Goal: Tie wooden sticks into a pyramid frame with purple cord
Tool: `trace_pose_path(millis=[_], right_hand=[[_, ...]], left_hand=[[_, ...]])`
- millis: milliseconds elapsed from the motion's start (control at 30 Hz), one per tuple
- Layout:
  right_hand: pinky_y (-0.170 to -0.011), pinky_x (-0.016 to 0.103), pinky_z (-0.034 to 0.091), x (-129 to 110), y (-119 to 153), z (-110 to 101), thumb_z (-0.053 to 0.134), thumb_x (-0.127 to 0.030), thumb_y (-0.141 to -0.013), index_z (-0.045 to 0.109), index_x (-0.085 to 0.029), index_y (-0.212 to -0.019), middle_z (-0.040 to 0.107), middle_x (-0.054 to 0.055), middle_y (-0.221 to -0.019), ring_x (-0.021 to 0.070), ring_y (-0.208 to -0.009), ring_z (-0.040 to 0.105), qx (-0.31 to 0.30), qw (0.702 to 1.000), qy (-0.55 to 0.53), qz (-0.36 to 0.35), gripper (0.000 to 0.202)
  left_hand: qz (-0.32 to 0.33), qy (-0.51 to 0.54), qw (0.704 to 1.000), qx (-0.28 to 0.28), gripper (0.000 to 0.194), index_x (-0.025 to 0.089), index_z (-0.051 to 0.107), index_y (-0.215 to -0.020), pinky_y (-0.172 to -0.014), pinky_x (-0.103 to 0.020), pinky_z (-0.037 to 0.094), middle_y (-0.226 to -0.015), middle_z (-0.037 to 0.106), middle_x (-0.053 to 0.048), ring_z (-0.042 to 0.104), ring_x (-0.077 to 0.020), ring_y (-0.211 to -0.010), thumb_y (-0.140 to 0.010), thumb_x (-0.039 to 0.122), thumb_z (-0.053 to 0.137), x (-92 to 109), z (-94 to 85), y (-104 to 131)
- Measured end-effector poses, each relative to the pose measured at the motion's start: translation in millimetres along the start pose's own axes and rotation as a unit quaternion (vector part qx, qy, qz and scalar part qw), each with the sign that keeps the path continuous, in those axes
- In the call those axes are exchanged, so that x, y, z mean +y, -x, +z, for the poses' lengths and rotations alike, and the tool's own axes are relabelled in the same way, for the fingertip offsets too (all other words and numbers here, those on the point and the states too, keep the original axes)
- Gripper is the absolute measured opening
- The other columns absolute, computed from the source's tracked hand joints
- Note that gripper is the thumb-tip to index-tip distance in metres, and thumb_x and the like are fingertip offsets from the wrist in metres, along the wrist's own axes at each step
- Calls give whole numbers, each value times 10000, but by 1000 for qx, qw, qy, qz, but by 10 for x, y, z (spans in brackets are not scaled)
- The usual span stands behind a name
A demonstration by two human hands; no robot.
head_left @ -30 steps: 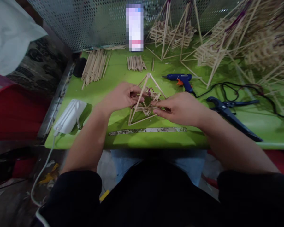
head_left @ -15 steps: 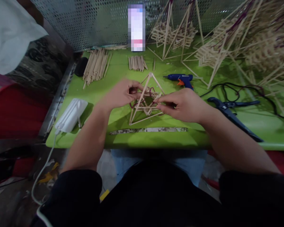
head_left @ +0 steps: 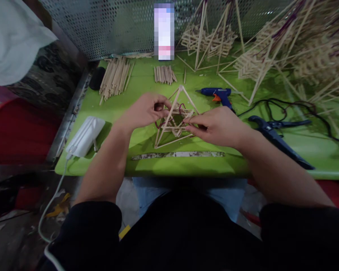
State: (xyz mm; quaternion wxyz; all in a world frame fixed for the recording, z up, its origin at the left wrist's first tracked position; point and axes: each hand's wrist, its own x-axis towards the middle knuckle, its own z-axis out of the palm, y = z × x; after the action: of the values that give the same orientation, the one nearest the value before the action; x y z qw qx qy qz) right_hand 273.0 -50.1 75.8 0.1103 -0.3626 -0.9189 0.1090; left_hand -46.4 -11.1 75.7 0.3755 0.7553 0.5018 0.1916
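A stick frame (head_left: 174,132) made of thin wooden sticks stands on the green table (head_left: 147,165), with a triangular outline and smaller crossed sticks inside. Dark red cord loops through it. My left hand (head_left: 151,110) pinches the inner sticks at the frame's left side, thumb and forefinger together. From the right, my right hand (head_left: 214,126) has its fingertips closed on the inner sticks. Just behind that hand lies a blue glue gun (head_left: 217,92) with an orange trigger. A flat speckled strip (head_left: 177,155) lies in front of the frame.
Stick bundles (head_left: 115,79) (head_left: 165,74) lie at the back, near a lit phone (head_left: 164,34). Finished-looking stick structures (head_left: 251,66) crowd the back right. A dark cutter (head_left: 282,143) and black cable (head_left: 268,107) lie right; a white power bank (head_left: 85,136) is left.
The view has shifted very slightly. Both hands remain at the stick frame, with the right fingertips moved slightly left against the inner sticks.
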Motion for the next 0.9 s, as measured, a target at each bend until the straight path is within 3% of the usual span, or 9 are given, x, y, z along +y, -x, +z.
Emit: trace_pose_path(millis=[167,367,467,533,600,667,733,800,900], right_hand=[[-707,400,377,-25,-2,-33,620,-504,-1231,975,-248,-1344,894,107,-875,302,-801,787,-6,998,53,14,452],[-671,418,323,-12,14,-24,667,-603,-1206,866,-232,-1608,829,93,-766,317,-700,728,-4,996,82,47,582],[-683,425,347,-26,34,-21,701,-626,-1189,835,-245,-1650,806,84,-739,331,-714,733,-4,997,58,49,613],[-699,427,371,-54,55,-53,707,-623,-1184,873,-266,-1570,815,82,-757,332,-736,747,-1,998,33,50,552],[-712,431,406,-79,81,-113,677,-615,-1202,933,-289,-1332,822,80,-775,317,-748,753,10,999,4,52,434],[-720,442,447,-75,101,-178,626,-606,-1231,908,-281,-1069,818,88,-785,295,-745,740,47,996,-31,65,459],[-730,454,491,-19,99,-216,610,-605,-1238,857,-264,-961,818,105,-811,287,-751,729,108,987,-68,95,504],[-757,461,542,94,66,-209,653,-604,-1215,857,-253,-992,839,115,-872,295,-791,749,153,975,-100,127,463],[-842,474,618,331,-25,-122,744,-542,-1167,893,-251,-1103,889,125,-999,323,-893,807,136,971,-130,151,333]], left_hand=[[-2,4,1000,-17,179,241,875,-1274,-817,-402,400,-839,634,28,446,-167,-824,-1117,310,827,51,21,14],[25,18,999,15,133,268,873,-1204,-774,-413,388,-847,598,13,510,-183,-795,-1092,291,806,32,59,8],[35,-2,999,17,143,278,859,-1235,-799,-416,417,-908,660,-7,523,-184,-831,-1131,333,778,63,51,25],[45,-35,998,29,186,260,856,-1263,-821,-411,444,-957,705,-20,537,-186,-853,-1132,353,763,80,29,42],[49,-70,995,44,238,237,849,-1286,-850,-406,482,-1026,747,-38,582,-195,-885,-1104,368,770,85,-16,72],[45,-102,993,37,367,225,829,-1354,-933,-417,554,-1171,801,-78,684,-234,-1005,-1049,428,830,85,-89,124],[21,-131,991,-23,646,202,774,-1520,-1132,-473,608,-1455,810,-153,757,-332,-1292,-999,565,896,90,-178,197],[-34,-153,984,-85,882,195,707,-1654,-1320,-563,569,-1695,735,-210,718,-438,-1534,-951,680,925,108,-252,268],[-60,-173,976,-116,1069,254,580,-1832,-1457,-654,470,-1868,636,-213,640,-492,-1683,-914,650,960,156,-280,323]])
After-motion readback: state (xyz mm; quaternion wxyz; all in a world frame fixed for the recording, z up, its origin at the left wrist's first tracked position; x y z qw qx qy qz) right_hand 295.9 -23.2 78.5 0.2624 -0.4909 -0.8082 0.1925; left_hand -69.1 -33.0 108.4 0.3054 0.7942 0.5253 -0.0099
